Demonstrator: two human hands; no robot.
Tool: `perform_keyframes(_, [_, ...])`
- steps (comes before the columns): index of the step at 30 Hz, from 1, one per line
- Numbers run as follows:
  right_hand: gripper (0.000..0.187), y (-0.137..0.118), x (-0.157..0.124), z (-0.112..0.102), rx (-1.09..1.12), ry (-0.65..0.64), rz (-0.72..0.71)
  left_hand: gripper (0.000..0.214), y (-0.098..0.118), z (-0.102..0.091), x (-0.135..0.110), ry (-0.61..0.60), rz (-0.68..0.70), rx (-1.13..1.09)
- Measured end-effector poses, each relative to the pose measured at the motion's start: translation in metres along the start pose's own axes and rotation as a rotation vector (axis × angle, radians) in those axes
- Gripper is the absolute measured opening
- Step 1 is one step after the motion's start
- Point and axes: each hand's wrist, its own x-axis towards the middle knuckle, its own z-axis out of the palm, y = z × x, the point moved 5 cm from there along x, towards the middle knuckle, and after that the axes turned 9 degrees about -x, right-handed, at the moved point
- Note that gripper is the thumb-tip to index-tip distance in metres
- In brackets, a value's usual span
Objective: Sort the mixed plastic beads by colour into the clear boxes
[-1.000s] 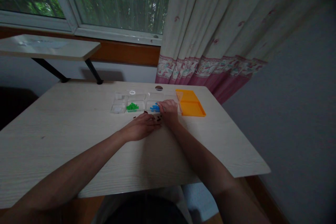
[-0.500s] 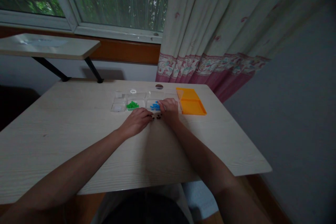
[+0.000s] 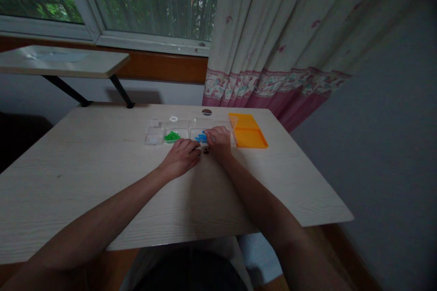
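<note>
My left hand (image 3: 181, 157) rests low over the table, its fingers curled beside several small dark pieces (image 3: 206, 150). What its fingertips hold, if anything, is too small to make out. My right hand (image 3: 219, 141) is at the front of the clear box holding small blue pieces (image 3: 200, 136). Its thumb and fingers are bent together at that pile, and their tips are too small to show what is between them. A clear plastic box (image 3: 185, 134) with small green pieces (image 3: 172, 136) sits just beyond my left hand.
An open orange case (image 3: 251, 138) lies right of the clear boxes. Farther left is a small clear box (image 3: 154, 139). A raised shelf (image 3: 99, 64) on black legs stands at the table's back left. The curtain (image 3: 259, 54) hangs behind the table (image 3: 143, 209).
My left hand has shifted slightly, with its fingers a little higher beside the dark pieces. My right hand stays at the blue pieces almost unmoved.
</note>
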Motion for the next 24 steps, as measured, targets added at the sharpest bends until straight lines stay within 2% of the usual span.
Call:
perform_keyframes(11, [0.021,-0.0037,-0.0006,0.0035,0.019,0.018,-0.081,0.013,-0.0024,0.0048,0.0018,0.039,-0.056,-0.013])
perform_keyframes(20, [0.024,-0.0036,0.0004,0.0044,0.025,-0.017,-0.072,0.012,-0.0009,0.0056,0.0072,-0.044,-0.111,-0.035])
perform_keyframes(24, [0.024,-0.0031,-0.0002,0.0044,0.030,-0.012,-0.073,0.014,0.0002,0.0064,0.0088,-0.060,-0.095,-0.045])
